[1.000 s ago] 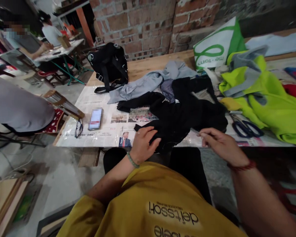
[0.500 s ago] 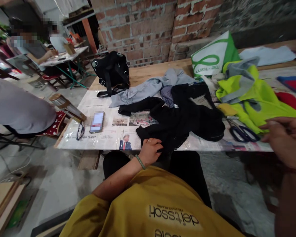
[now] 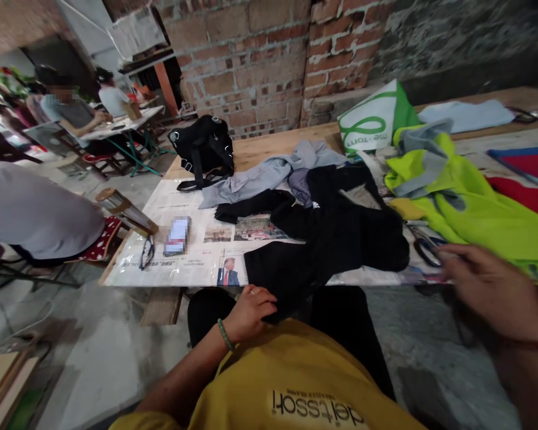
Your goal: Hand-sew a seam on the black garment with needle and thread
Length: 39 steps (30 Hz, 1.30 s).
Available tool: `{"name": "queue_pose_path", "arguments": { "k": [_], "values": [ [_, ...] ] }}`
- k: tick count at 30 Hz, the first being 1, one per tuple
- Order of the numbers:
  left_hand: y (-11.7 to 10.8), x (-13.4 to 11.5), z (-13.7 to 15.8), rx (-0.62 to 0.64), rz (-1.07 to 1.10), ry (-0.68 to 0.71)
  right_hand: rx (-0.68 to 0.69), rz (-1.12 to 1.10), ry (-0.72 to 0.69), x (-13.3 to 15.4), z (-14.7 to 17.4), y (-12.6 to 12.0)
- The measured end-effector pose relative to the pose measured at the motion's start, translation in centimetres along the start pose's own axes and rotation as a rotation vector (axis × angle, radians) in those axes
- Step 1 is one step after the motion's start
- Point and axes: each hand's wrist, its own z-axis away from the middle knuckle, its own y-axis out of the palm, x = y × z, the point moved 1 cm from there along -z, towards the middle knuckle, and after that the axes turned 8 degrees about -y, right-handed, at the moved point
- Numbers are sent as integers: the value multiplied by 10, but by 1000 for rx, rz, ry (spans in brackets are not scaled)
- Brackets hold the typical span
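A black garment (image 3: 336,233) lies crumpled on the newspaper-covered table, its near part hanging over the front edge. My left hand (image 3: 253,310), with a green bead bracelet at the wrist, is closed on that hanging part close to my lap. To the right, dark-handled scissors (image 3: 425,248) lie by the table's front edge. The fingers of my right hand (image 3: 497,289) are pinched at their handles and cover part of one loop. Just behind the scissors is a small yellow piece (image 3: 407,208), and beside them spreads a neon yellow garment (image 3: 464,197) with grey parts.
Grey cloth (image 3: 269,170), a black bag (image 3: 204,152) and a white-green bag (image 3: 374,122) line the back. On the left are a phone (image 3: 177,235), glasses (image 3: 147,252) and a tall flask (image 3: 126,212). A seated person (image 3: 36,209) is beyond the table's left end.
My right hand has moved left onto the scissors' handles. My left hand has drawn the black garment's near part toward my lap, over the edge. The view has tilted up slightly.
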Motion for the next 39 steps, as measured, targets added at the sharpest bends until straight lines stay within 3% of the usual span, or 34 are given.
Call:
{"name": "queue_pose_path", "arguments": {
  "k": [2, 6, 9, 12, 16, 19, 22, 26, 30, 32, 36, 39],
  "values": [
    [2, -4, 5, 58, 4, 50, 160, 189, -143, 23, 7, 40],
    [0, -10, 8, 164, 27, 119, 267, 221, -327, 50, 1, 109],
    [-6, -7, 5, 106, 59, 60, 405, 299, -433, 39, -18, 144],
    [-14, 4, 0, -89, 127, -94, 535, 508, -329, 4, -35, 163],
    [-20, 25, -11, -419, -73, -449, 605, 575, -280, -38, -33, 163],
    [-16, 34, -22, -402, -212, -608, 526, 616, -271, -52, -13, 149],
    [-10, 34, -30, -363, -191, -581, 369, 658, -252, -59, 11, 127],
    [0, 34, -30, -393, 56, -457, 132, 626, -141, -62, 28, 98],
    [3, 31, -17, -444, 420, -380, 80, 437, 138, -41, 25, 82],
    [-1, 26, -8, -412, 545, -350, 78, 308, 191, -20, 16, 81],
    [-15, 13, 8, -327, 592, -290, 94, 280, -37, 9, -8, 95],
    [-23, 8, 18, -325, 576, -298, 374, 440, -293, -4, -14, 117]
  ]
}}
